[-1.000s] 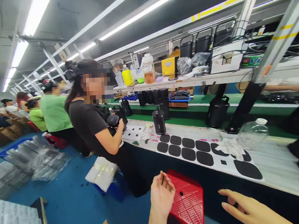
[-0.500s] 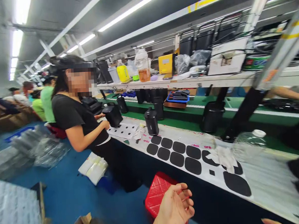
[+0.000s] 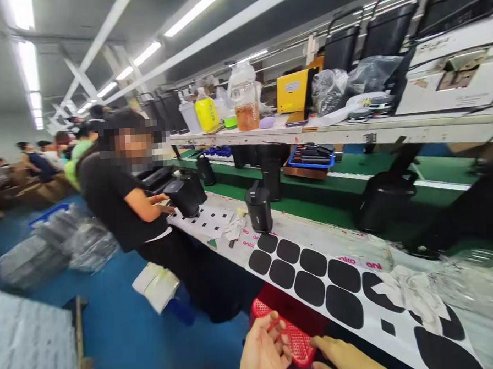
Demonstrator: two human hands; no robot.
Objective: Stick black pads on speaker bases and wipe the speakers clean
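Note:
My left hand (image 3: 264, 349) hovers low in the middle of the view, palm turned inward. Its fingers are loosely curled and apart, holding nothing. To its right is my right hand (image 3: 345, 360), thumb and forefinger apart, with no object visible between them. Both hands are over or just in front of a red stool (image 3: 301, 341) with a textured top, partly tucked below the bench. Beyond them on the bench lies a white sheet (image 3: 291, 296) bearing several black rounded-square pads (image 3: 310, 287). A black box-shaped speaker (image 3: 259, 208) with a top handle stands behind the sheet.
A co-worker (image 3: 119, 196) in black stands at the left, hands by another black device (image 3: 183, 196). A crumpled white cloth (image 3: 415, 294) covers some pads. The overhead shelf (image 3: 338, 129) carries bottles and boxes. Plastic-wrapped goods (image 3: 68, 243) lie on the blue floor.
My right hand has come into view from the lower right, beside the left. My left hand is slightly lower and further left. The view has shifted, and the co-worker leans closer to the bench.

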